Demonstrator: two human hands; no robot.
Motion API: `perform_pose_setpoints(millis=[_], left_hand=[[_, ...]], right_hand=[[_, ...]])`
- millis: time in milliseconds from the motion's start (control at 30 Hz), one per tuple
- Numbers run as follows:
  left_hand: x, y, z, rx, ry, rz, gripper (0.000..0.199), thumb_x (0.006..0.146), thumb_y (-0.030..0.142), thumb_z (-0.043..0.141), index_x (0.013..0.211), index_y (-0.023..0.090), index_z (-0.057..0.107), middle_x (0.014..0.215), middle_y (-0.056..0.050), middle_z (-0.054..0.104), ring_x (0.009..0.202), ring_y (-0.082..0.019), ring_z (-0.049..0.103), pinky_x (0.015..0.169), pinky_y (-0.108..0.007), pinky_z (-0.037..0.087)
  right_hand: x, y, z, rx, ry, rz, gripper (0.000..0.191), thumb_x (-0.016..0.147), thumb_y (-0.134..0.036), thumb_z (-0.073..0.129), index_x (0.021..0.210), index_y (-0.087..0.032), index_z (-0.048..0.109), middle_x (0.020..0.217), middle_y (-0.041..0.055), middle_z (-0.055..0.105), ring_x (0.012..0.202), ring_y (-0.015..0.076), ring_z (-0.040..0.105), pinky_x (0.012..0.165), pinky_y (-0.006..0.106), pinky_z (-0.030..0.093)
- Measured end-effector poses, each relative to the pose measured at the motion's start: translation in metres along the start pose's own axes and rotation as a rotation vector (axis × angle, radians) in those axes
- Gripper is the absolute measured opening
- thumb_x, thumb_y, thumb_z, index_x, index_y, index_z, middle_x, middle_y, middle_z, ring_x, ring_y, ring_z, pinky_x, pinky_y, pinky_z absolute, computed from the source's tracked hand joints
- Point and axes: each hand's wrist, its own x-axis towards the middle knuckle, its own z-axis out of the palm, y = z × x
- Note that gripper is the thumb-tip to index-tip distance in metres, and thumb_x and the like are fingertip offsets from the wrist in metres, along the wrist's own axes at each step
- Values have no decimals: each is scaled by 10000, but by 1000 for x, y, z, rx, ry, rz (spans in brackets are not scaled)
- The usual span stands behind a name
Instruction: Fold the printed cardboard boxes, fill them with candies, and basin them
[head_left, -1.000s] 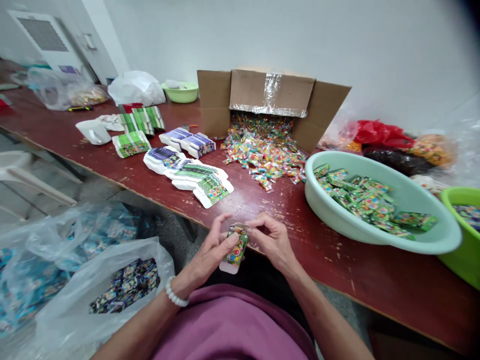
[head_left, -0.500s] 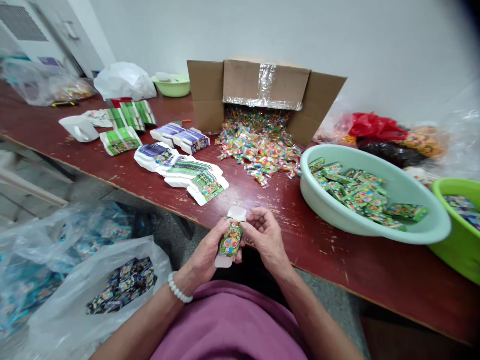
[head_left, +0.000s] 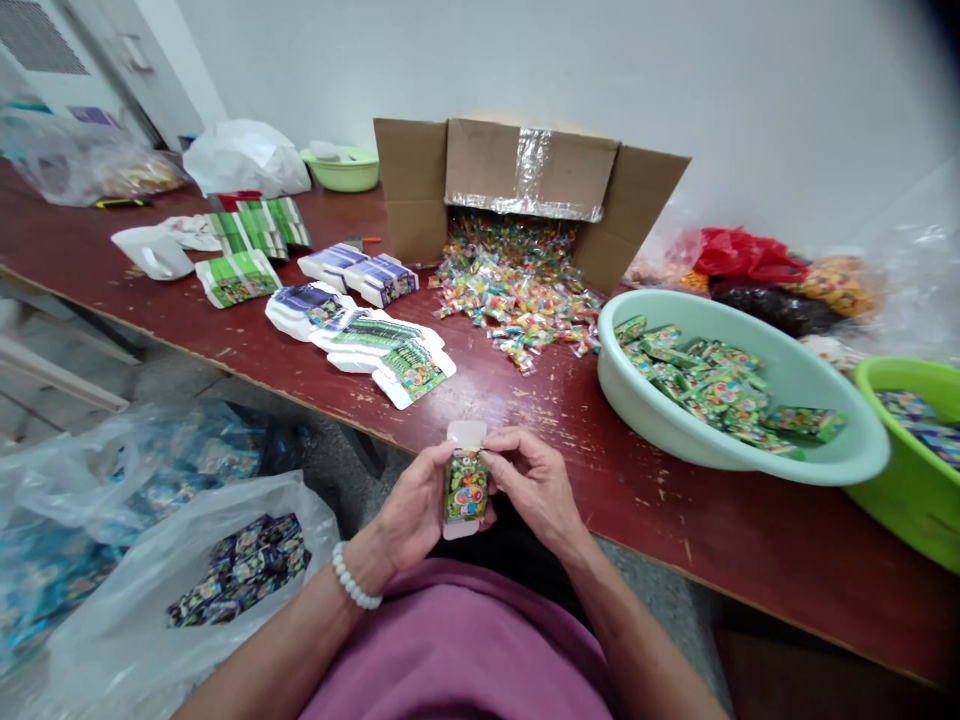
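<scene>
A small green printed candy box (head_left: 466, 488) is held upright in front of me at the table's edge, its white end flaps sticking out at top and bottom. My left hand (head_left: 415, 505) is closed around its left side, the thumb near the upper edge. At the upper right corner of the box, my right hand (head_left: 534, 480) pinches with thumb and forefinger. Just beyond lies a fanned stack of flat green cartons (head_left: 409, 372). Farther back, wrapped candies (head_left: 517, 300) spill from a cardboard box (head_left: 532, 170) lying on its side.
To the right stand a pale green basin (head_left: 622, 400) of filled green boxes and a lime tub (head_left: 900, 510). Purple carton bundles (head_left: 382, 280), green carton bundles (head_left: 238, 278) and a white cup (head_left: 154, 252) are at left. A plastic bag (head_left: 112, 640) of dark packets sits below.
The green candy box has turned from tilted to nearly upright. My right fingers have closed in on its upper corner. The view has shifted slightly.
</scene>
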Motion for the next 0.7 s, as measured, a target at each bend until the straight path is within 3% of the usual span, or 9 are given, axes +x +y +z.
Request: perform_pose_setpoints(millis=[167, 300, 433, 533, 633, 700], left_hand=[[10, -3, 6, 72, 148, 98, 297, 842, 339, 476, 857, 122, 678, 610, -68, 683, 460, -177, 615, 450, -277, 514], [13, -9, 4, 126, 178, 123, 277, 802, 335, 517, 868, 115, 671, 605, -62, 676, 435, -168, 598, 424, -262, 492], [8, -10, -2, 149, 90, 128, 259, 802, 341, 586, 973, 155, 643, 682, -60, 703, 509, -192, 650, 487, -282, 528], [4, -7, -5, 120, -8, 66, 315, 849, 398, 567, 1078, 188, 620, 746, -62, 714, 542, -221, 677, 508, -320, 543], [5, -7, -5, 110, 33, 56, 324, 904, 429, 537, 1126, 207, 616, 732, -29, 689, 492, -200, 657, 465, -303, 524], [8, -10, -5, 136, 72, 88, 334, 930, 435, 526, 1154, 206, 620, 719, -18, 677, 468, -177, 638, 439, -273, 501]], right_hand=[[3, 1, 2, 11, -30, -5, 136, 828, -299, 711, 926, -214, 674, 974, 40, 646, 691, 135, 618, 562, 251, 528], [6, 3, 0, 43, -55, 28, 377, 807, -266, 729, 1168, -245, 623, 875, -7, 621, 668, 115, 587, 576, 233, 517], [7, 4, -9, -59, -165, -27, 114, 872, -301, 689, 918, -199, 714, 904, 17, 624, 606, 97, 594, 567, 246, 494], [5, 4, -13, -170, -127, -182, 80, 883, -288, 687, 881, -219, 728, 893, 30, 642, 743, 152, 637, 682, 294, 525], [1, 3, -12, -293, -138, -298, 92, 890, -269, 683, 952, -243, 747, 968, 49, 691, 937, 195, 645, 853, 340, 510], [-1, 3, -9, -286, -128, -273, 105, 908, -271, 663, 959, -242, 750, 999, 56, 700, 946, 192, 646, 864, 337, 503]])
